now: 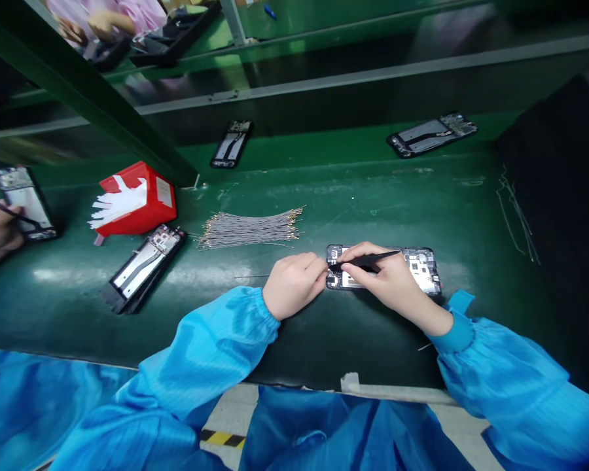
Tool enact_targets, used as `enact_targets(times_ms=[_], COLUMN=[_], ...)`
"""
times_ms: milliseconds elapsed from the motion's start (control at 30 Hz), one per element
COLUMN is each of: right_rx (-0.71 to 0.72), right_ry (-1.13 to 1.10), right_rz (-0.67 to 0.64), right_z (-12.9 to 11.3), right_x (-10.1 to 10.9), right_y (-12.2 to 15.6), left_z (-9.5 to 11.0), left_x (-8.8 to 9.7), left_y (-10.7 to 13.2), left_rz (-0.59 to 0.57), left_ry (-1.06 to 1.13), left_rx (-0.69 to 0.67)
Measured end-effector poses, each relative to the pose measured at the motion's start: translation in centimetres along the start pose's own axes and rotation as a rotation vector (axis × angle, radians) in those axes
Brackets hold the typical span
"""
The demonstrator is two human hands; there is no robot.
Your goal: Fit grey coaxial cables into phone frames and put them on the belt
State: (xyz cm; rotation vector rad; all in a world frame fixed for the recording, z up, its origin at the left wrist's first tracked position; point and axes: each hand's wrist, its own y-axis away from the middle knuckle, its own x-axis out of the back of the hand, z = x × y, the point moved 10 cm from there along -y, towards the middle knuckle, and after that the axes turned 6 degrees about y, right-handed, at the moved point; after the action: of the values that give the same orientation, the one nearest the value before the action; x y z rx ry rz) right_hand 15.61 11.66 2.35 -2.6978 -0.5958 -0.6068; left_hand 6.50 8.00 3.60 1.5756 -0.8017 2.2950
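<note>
An opened phone (422, 267) lies lengthwise on the green bench in front of me, its inner parts showing. My right hand (387, 278) rests over its middle, closed around black tweezers (373, 259) whose tips point at the phone's left end. Against that left end, my left hand (296, 284) is closed with curled fingers; what they pinch is hidden. A thin wire (250, 276) sticks out to the left from beside this hand. Just behind it lies a bundle of thin grey cables (250, 229) with gold-coloured ends.
Stacked opened phones (144, 268) lie left, beside a red box (160, 203) of white strips. Farther back are two more phones, one centre (232, 144), one right (432, 135). Loose wires (515, 212) lie near a dark panel (559, 229). A co-worker's hand (0, 232) holds a phone far left.
</note>
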Motion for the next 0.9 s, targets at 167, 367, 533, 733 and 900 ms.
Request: enact_targets(times_ms=[167, 367, 533, 733, 900], right_rx=[0.09, 0.299, 0.3, -0.056, -0.223], right_ry=[0.048, 0.173, 0.198, 0.33, 0.493], right_rz=[0.005, -0.063, -0.054, 0.448, 0.428], right_z=[-1.1, -3.9, -4.2, 0.0, 3.3], right_x=[0.1, -0.8, -0.9, 10.0, 12.9], right_y=[0.1, 0.8, 0.7, 3.8, 6.7], left_z=[0.0, 0.1, -0.9, -0.7, 3.4], left_x=[0.1, -0.3, -0.7, -0.2, -0.2], left_y=[-0.1, -0.2, -0.1, 0.6, 1.3], left_rz=[-0.004, -0.047, -0.156, -0.297, -0.28], left_ry=[-0.013, -0.015, 0.049, 0.108, 0.014], left_rx=[0.002, 0.007, 0.049, -0.116, -0.367])
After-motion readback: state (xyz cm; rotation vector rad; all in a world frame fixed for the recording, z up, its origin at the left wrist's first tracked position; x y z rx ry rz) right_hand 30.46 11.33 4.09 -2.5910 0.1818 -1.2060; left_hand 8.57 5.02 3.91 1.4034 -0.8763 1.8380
